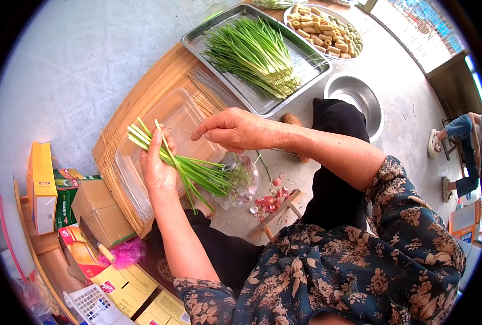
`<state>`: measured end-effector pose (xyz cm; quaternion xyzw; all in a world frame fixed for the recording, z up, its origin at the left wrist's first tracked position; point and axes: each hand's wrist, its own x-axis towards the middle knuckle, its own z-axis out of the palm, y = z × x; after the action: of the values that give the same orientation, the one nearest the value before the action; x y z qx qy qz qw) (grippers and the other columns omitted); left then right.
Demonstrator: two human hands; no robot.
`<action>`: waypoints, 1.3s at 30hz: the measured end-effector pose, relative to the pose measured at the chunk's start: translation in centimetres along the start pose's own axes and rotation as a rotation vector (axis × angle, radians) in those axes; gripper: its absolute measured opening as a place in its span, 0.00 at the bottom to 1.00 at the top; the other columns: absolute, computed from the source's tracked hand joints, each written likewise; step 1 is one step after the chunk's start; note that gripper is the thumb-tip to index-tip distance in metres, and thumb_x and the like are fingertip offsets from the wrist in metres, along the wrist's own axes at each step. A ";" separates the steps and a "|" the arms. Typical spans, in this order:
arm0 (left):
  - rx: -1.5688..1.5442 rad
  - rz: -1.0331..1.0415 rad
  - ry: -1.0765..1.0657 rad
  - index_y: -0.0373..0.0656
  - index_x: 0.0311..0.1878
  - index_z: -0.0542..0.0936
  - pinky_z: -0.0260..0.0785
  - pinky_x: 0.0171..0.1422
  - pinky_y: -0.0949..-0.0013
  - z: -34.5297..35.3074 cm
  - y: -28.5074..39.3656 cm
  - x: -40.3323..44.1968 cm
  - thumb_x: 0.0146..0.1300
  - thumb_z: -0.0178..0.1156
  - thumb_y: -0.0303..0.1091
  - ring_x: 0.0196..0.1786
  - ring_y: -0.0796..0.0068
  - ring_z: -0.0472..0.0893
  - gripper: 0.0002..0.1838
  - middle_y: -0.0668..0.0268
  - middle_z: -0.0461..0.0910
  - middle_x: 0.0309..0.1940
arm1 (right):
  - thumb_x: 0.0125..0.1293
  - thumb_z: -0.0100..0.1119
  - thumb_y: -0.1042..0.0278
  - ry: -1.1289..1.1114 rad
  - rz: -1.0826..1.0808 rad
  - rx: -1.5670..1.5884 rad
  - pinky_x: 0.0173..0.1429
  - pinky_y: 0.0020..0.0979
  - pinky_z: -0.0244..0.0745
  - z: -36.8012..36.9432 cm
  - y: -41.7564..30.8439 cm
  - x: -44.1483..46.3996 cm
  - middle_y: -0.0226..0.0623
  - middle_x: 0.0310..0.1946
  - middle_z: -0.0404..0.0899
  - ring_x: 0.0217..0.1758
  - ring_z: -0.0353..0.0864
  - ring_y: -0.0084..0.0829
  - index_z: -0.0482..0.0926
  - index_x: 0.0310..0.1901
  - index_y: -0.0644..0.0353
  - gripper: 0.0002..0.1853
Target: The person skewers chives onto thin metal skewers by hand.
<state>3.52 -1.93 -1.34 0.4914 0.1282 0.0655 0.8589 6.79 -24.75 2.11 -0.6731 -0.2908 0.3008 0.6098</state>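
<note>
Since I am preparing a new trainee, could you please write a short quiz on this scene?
1. True or false: the right hand grips a bowl.
2. Choose one. The left hand holds: (a) rolls; (b) greens; (c) a box.
3. Fill in the blank: the larger bundle of greens lies on a metal ____.

Key:
1. False; it holds a thin skewer.
2. b.
3. Tray.

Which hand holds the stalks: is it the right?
No, the left hand grips the green stalks; the right hand pinches a thin stick.
</note>
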 end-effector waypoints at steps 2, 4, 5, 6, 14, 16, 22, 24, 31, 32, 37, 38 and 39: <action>0.010 -0.004 -0.016 0.38 0.45 0.78 0.62 0.30 0.77 -0.1 0.0 0.0 0.61 0.65 0.33 0.27 0.79 0.74 0.13 0.68 0.78 0.32 | 0.68 0.47 0.70 0.002 -0.005 0.005 0.23 0.27 0.66 0.0 0.1 0.0 0.27 0.13 0.66 0.16 0.67 0.21 0.78 0.51 0.64 0.15; 0.023 -0.015 -0.014 0.38 0.45 0.78 0.62 0.30 0.77 -0.1 0.0 0.0 0.60 0.66 0.33 0.27 0.79 0.75 0.13 0.68 0.78 0.31 | 0.68 0.47 0.70 -0.009 -0.021 0.018 0.23 0.27 0.65 0.0 0.3 0.1 0.27 0.13 0.66 0.16 0.66 0.20 0.78 0.50 0.64 0.14; 0.037 -0.025 -0.011 0.39 0.45 0.78 0.62 0.30 0.77 -0.1 0.0 0.0 0.59 0.67 0.33 0.27 0.79 0.75 0.13 0.68 0.78 0.31 | 0.68 0.47 0.70 -0.009 -0.021 0.018 0.23 0.27 0.65 0.0 0.3 0.1 0.27 0.13 0.66 0.16 0.66 0.20 0.78 0.50 0.64 0.14; 0.037 -0.025 -0.011 0.39 0.45 0.78 0.62 0.30 0.77 0.0 0.0 0.0 0.59 0.67 0.33 0.27 0.79 0.75 0.13 0.68 0.78 0.31 | 0.68 0.47 0.70 -0.009 -0.021 0.023 0.22 0.27 0.65 0.0 0.4 0.1 0.27 0.13 0.66 0.16 0.66 0.20 0.78 0.50 0.64 0.14; 0.173 -0.078 -0.070 0.39 0.44 0.79 0.65 0.33 0.77 1.5 -1.4 -0.9 0.58 0.68 0.34 0.31 0.79 0.76 0.14 0.69 0.79 0.32 | 0.68 0.47 0.70 0.024 0.032 0.044 0.23 0.27 0.65 0.1 0.6 0.4 0.28 0.14 0.66 0.16 0.67 0.20 0.78 0.48 0.63 0.13; 0.249 -0.045 -0.057 0.39 0.43 0.80 0.64 0.33 0.78 2.0 -1.6 -1.1 0.59 0.67 0.34 0.34 0.81 0.75 0.12 0.70 0.79 0.32 | 0.71 0.46 0.68 0.049 0.057 0.027 0.22 0.25 0.61 0.0 0.9 0.7 0.26 0.15 0.65 0.17 0.64 0.18 0.78 0.47 0.63 0.12; 0.427 0.083 -0.014 0.39 0.43 0.80 0.62 0.29 0.80 1.4 -1.0 -0.8 0.62 0.64 0.36 0.27 0.85 0.72 0.11 0.73 0.77 0.29 | 0.69 0.53 0.65 0.274 -0.019 -0.163 0.27 0.23 0.65 -1.8 2.3 2.0 0.26 0.20 0.72 0.23 0.68 0.15 0.80 0.42 0.62 0.10; 0.524 0.077 -0.021 0.39 0.42 0.81 0.61 0.28 0.80 1.6 -1.7 -1.0 0.62 0.64 0.35 0.25 0.86 0.70 0.10 0.74 0.76 0.27 | 0.66 0.59 0.64 0.420 -0.138 -0.248 0.32 0.24 0.68 -1.9 2.5 2.3 0.28 0.24 0.77 0.29 0.71 0.15 0.80 0.42 0.60 0.10; 0.615 0.029 -0.138 0.39 0.38 0.81 0.57 0.24 0.79 3.5 -3.4 -1.7 0.61 0.66 0.32 0.21 0.89 0.66 0.08 0.76 0.72 0.22 | 0.63 0.62 0.66 0.374 -0.132 -0.116 0.33 0.23 0.69 -0.5 2.7 2.9 0.28 0.26 0.80 0.30 0.72 0.15 0.80 0.40 0.62 0.09; 0.668 0.038 -0.140 0.39 0.39 0.81 0.56 0.23 0.80 3.6 -3.5 -1.7 0.61 0.66 0.32 0.21 0.89 0.66 0.08 0.76 0.71 0.22 | 0.63 0.62 0.66 0.373 -0.132 -0.116 0.33 0.23 0.69 -0.5 2.9 3.0 0.28 0.26 0.80 0.30 0.72 0.15 0.80 0.40 0.62 0.09; 0.606 0.080 -0.138 0.41 0.43 0.78 0.55 0.22 0.80 4.0 -2.9 -2.1 0.62 0.65 0.32 0.20 0.88 0.64 0.09 0.76 0.70 0.22 | 0.62 0.63 0.66 0.373 -0.145 -0.171 0.32 0.25 0.69 -0.7 3.1 3.6 0.28 0.25 0.79 0.29 0.71 0.16 0.79 0.37 0.63 0.09; 0.547 0.142 -0.103 0.41 0.44 0.77 0.55 0.22 0.80 4.4 -2.6 -2.4 0.63 0.64 0.31 0.19 0.88 0.64 0.10 0.75 0.70 0.22 | 0.62 0.63 0.66 0.374 -0.144 -0.170 0.32 0.25 0.69 -0.7 3.2 3.6 0.28 0.25 0.79 0.29 0.71 0.16 0.79 0.37 0.63 0.09; 0.487 0.204 -0.068 0.41 0.46 0.75 0.55 0.22 0.80 4.7 -2.5 -2.6 0.63 0.64 0.31 0.19 0.88 0.64 0.11 0.75 0.70 0.23 | 0.62 0.63 0.66 0.389 -0.151 -0.217 0.32 0.25 0.69 -0.7 3.3 3.7 0.28 0.26 0.79 0.29 0.71 0.17 0.79 0.37 0.63 0.09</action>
<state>2.30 -7.66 -0.78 0.6959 0.0612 0.1024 0.7082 9.77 -22.71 -1.26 -0.7563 -0.2482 0.0860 0.5991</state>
